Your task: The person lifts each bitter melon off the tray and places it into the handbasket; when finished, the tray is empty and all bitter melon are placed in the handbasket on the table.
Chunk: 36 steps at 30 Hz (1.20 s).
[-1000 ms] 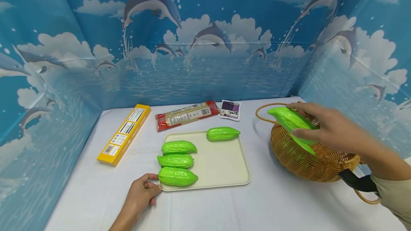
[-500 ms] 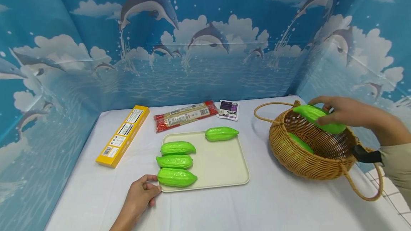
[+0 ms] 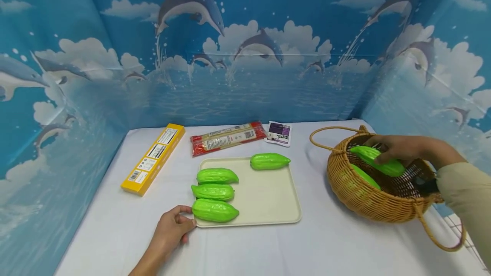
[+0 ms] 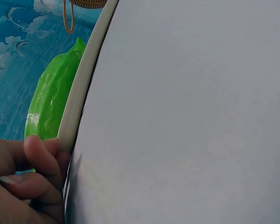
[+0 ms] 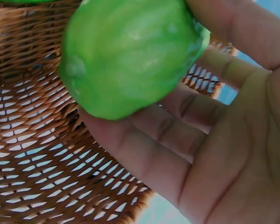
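In the head view my right hand holds a bright green bitter melon inside the wicker basket. Its thumb and fingers lie on either side of the melon in the right wrist view. Another bitter melon rests in the basket, partly hidden by the rim. My left hand pinches the near left corner of the cream tray. Several bitter melons lie on this tray: a stack of three along its left side, the lowest one beside my left fingers, and one at the far right corner.
A yellow box lies slantwise at the left of the white table. Behind the tray are red-ended noodle packs and a small purple-and-white packet. The basket's two loop handles stick out. A dolphin-print curtain encloses the table.
My right hand has carried the bitter melon from above the basket's left side rightward, then down inside the basket. My left hand has stayed at the tray corner.
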Each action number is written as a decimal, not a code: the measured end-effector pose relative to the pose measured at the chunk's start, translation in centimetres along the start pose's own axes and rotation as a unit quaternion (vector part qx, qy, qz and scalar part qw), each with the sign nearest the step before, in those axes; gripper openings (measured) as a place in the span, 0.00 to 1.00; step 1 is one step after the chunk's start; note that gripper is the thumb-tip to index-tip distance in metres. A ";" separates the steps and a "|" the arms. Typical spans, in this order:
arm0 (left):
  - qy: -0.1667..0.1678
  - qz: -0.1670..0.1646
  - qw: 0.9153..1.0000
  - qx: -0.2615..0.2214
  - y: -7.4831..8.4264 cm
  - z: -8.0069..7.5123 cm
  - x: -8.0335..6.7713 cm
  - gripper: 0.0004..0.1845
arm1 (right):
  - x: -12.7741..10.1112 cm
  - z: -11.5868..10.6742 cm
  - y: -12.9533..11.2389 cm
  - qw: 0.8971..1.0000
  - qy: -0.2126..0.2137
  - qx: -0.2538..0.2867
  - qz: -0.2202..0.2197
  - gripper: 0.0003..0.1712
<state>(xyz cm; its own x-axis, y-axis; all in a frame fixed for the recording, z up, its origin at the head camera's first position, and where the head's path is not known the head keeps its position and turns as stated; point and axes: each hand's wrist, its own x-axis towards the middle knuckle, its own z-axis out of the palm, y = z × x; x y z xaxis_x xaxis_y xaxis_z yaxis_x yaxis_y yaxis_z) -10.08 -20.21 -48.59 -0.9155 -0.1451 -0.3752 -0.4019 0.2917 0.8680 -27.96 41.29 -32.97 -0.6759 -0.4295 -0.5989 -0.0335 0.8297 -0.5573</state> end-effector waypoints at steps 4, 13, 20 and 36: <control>-0.001 -0.007 1.000 0.000 0.1 0.2 0.1 0.20 | 0.4 -0.1 0.7 1.000 -0.022 -0.010 -0.001 0.49; -0.003 -0.012 1.000 -0.001 0.2 0.1 0.1 0.21 | 1.4 0.1 1.6 0.998 -0.012 -0.058 0.029 0.49; 0.003 -0.010 1.000 0.017 0.1 0.0 -0.1 0.22 | 2.3 0.5 2.1 0.995 0.011 -0.098 0.034 0.45; 0.001 -0.005 1.000 0.020 0.4 0.2 -0.2 0.21 | 3.5 0.9 2.6 0.992 0.004 -0.122 0.041 0.51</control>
<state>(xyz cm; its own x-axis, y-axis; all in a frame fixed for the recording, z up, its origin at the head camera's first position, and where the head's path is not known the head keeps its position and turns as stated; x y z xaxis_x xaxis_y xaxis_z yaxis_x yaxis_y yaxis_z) -10.09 -19.90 -48.21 -0.9118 -0.1498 -0.3824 -0.4107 0.3273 0.8510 -29.71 41.62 -37.05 -0.6889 -0.3556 -0.6316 -0.1552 0.9235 -0.3507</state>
